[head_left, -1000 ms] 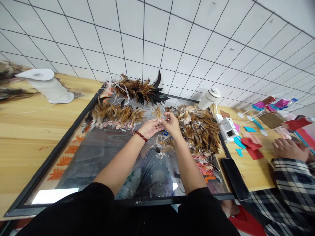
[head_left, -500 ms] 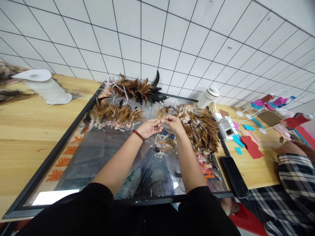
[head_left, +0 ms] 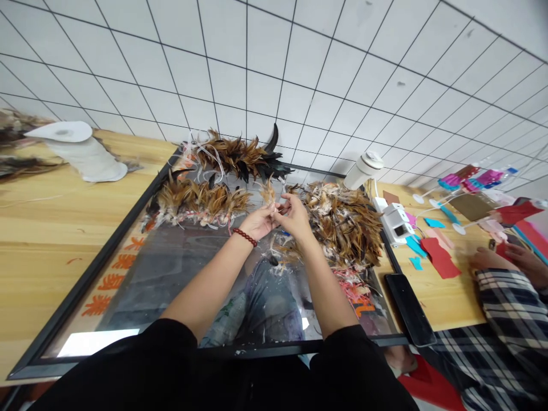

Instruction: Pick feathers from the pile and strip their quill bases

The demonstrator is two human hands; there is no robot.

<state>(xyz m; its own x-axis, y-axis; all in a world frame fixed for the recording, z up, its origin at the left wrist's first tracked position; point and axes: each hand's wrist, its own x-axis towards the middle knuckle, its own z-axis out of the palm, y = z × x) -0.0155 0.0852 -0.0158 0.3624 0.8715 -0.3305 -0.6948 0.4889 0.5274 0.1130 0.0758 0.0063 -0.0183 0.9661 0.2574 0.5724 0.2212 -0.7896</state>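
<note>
My left hand (head_left: 259, 222), with a bead bracelet (head_left: 245, 236) at its wrist, pinches the base of a small light-brown feather bunch (head_left: 268, 193) that points up. My right hand (head_left: 295, 217) meets it there, its thumb and fingers curled close to the bunch's base. What lies between the right fingers is too small to make out. To the left lies a row of brown feather bunches (head_left: 201, 200) with pale fluffy bases. On the right is a large pile of brown feathers (head_left: 349, 225). Below my hands, loose feathers and fluff (head_left: 280, 260) are scattered on a black-framed glass panel (head_left: 162, 285).
A dark feather strip (head_left: 240, 155) lies along the back. A white bottle (head_left: 363, 169), a power strip (head_left: 394, 221) and a phone (head_left: 410, 308) are on the right. A co-worker in a plaid sleeve (head_left: 511, 294) sits beyond. A white roll (head_left: 81, 154) lies at left.
The feather bunch has moved slightly left and now stands more upright in my left hand. My right fingers have lifted and spread from their pinch. The co-worker's hands have shifted.
</note>
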